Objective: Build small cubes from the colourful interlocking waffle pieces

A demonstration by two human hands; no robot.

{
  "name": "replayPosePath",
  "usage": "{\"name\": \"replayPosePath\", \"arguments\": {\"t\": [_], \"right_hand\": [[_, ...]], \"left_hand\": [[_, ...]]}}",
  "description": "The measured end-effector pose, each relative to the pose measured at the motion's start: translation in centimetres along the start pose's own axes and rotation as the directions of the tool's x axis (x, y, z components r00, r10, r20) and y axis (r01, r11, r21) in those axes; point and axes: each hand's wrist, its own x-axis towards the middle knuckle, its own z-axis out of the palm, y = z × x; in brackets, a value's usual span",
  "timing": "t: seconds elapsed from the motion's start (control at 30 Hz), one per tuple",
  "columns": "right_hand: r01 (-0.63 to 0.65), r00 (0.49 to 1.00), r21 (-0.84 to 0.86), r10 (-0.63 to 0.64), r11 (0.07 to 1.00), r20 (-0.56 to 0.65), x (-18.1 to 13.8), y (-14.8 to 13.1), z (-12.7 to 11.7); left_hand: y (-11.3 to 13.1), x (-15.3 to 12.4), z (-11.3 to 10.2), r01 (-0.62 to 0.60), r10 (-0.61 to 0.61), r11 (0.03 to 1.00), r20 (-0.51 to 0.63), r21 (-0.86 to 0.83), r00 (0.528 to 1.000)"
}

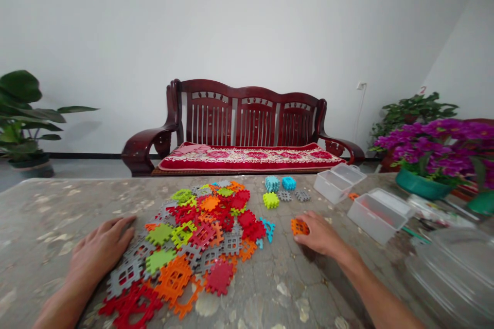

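A spread-out pile of interlocking plastic tiles in red, orange, green and grey covers the table's middle, with a red tile [219, 276] at its near edge. My left hand [101, 247] lies on the table along the pile's left side, fingers stretched out and holding nothing. To the right of the pile, my right hand [317, 233] grips an orange windowed tile [299, 226] between thumb and fingers, at the tabletop. I cannot tell whether it is one tile or a small stack. Beyond it sit stacks of light blue tiles [272, 183], green tiles [270, 200] and grey tiles [303, 195].
Two clear plastic boxes, a farther box [332, 185] and a nearer box [372, 223], stand at right. A round clear container [455, 267] and a teal pot of purple flowers [422, 185] are farther right. A wooden bench [250, 113] stands behind the table.
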Motion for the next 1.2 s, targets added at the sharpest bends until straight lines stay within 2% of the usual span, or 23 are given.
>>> {"name": "replayPosePath", "arguments": {"t": [0.1, 0.2, 0.4, 0.53, 0.63, 0.77, 0.93, 1.1, 1.2], "right_hand": [[0.050, 0.999, 0.037, -0.050, 0.998, 0.001, 0.4, 0.1, 0.4], [0.079, 0.997, 0.086, -0.077, 0.993, -0.024, 2.2, -0.2, 0.9], [0.099, 0.987, 0.170, -0.075, 0.980, -0.141, 5.1, -0.6, 2.3], [0.092, 0.958, 0.209, -0.029, 0.973, -0.286, 4.6, -1.0, 3.1], [0.137, 0.933, 0.274, -0.032, 0.952, -0.358, 3.3, -2.6, 3.4], [0.241, 0.944, 0.369, -0.129, 0.898, -0.303, 1.9, -6.7, 3.6], [0.181, 0.969, 0.324, -0.112, 0.929, -0.221, 2.2, -11.4, 3.7], [0.147, 0.976, 0.269, -0.095, 0.952, -0.198, 3.2, -13.1, 4.1], [0.122, 0.976, 0.338, -0.051, 0.933, -0.213, 3.4, -13.1, 4.7]], "left_hand": [[-0.1, 0.0, 0.1, 0.006, -0.006, 1.000, -0.001, 0.014, 1.000], [-0.3, 0.1, 0.3, 0.014, -0.014, 1.000, 0.002, 0.023, 1.000], [-0.5, 0.3, 0.7, 0.001, -0.001, 1.000, -0.023, 0.019, 1.000], [-0.4, 0.3, 0.6, 0.003, -0.003, 1.000, -0.036, -0.006, 0.999], [-0.2, 0.2, 0.4, 0.011, -0.011, 1.000, -0.027, -0.003, 1.000], [0.1, 0.0, 0.2, 0.010, -0.010, 1.000, -0.008, -0.010, 1.000], [0.2, -0.2, 0.0, 0.005, -0.005, 1.000, -0.027, -0.017, 1.000], [0.2, -0.2, 0.0, 0.003, -0.003, 1.000, -0.028, -0.012, 1.000], [0.2, -0.1, 0.0, 0.018, -0.018, 1.000, -0.015, -0.001, 1.000]]}}
